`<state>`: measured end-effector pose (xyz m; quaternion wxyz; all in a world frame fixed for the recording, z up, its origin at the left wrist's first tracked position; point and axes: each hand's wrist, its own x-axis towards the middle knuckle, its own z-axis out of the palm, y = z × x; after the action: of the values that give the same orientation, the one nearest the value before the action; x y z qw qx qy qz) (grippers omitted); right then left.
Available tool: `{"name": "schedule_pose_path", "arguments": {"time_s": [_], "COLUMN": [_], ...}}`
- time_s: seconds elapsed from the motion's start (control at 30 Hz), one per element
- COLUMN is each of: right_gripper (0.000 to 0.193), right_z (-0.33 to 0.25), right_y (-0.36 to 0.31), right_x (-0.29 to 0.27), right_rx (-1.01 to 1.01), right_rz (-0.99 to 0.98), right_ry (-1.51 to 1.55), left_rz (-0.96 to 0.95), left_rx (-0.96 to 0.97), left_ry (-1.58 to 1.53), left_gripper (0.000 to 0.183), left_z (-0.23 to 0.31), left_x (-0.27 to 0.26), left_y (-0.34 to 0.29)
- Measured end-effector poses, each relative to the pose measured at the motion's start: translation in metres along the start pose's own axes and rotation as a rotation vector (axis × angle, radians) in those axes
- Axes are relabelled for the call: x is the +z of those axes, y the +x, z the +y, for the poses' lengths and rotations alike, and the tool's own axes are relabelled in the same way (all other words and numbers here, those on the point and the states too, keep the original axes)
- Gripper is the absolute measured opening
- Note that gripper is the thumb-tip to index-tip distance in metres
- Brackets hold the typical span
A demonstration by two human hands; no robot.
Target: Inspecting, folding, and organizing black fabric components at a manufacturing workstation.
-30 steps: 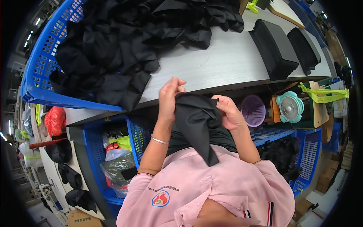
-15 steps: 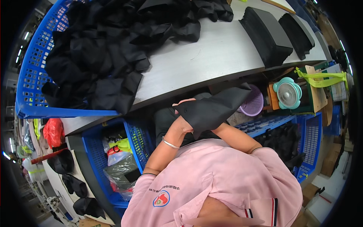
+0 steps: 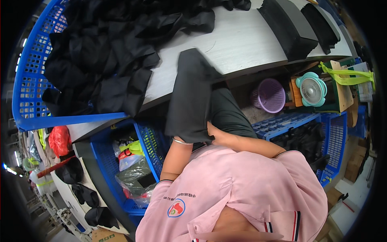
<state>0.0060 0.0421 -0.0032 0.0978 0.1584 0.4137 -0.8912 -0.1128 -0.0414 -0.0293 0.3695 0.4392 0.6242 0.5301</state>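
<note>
A black fabric piece [image 3: 189, 97], shaped like a flat pouch, stretches from my lap up over the table's front edge. My left forearm [image 3: 177, 155], with a silver bangle [image 3: 182, 141] at the wrist, runs up behind or into its lower end, and the fabric hides that hand. At the lower right corner of the piece, my right hand [image 3: 213, 134] is closed on the edge, its fingertips mostly covered. Beyond, a large heap of black fabric pieces [image 3: 100, 60] spills from a blue basket [image 3: 72, 121] onto the grey table [image 3: 238, 40].
Two stacks of black pieces, one large [image 3: 288, 28] and one small [image 3: 321, 28], stand at the table's far right. Under the table are a purple basket [image 3: 272, 96] and a teal fan [image 3: 311, 89]. Blue crates [image 3: 107, 169] flank my lap, the left one holding plastic-wrapped things.
The fabric piece has swung from pointing right to standing up toward the table. My right hand has drawn back to its lower corner; my left hand has gone out of sight behind or inside it.
</note>
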Motion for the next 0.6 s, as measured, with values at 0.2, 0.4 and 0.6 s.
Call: {"name": "schedule_pose_path", "arguments": {"time_s": [0.2,0.4,0.6], "right_gripper": [0.017,0.028,0.026], "right_z": [0.01,-0.056,-0.057], "right_y": [0.007,0.02,0.047], "right_x": [-0.032,-0.024,-0.023], "right_rx": [0.005,-0.937,-0.872], "right_rz": [0.306,0.72,0.805], "right_ry": [-1.022,-1.287,-1.486], "left_rz": [0.064,0.108,0.14], "left_rx": [-0.031,-0.037,-0.008], "left_ry": [0.031,0.054,0.074], "left_gripper": [0.031,0.031,0.031], "left_z": [0.002,0.007,0.009], "left_x": [-0.012,-0.001,0.02], "left_y": [-0.02,-0.016,0.025]}}
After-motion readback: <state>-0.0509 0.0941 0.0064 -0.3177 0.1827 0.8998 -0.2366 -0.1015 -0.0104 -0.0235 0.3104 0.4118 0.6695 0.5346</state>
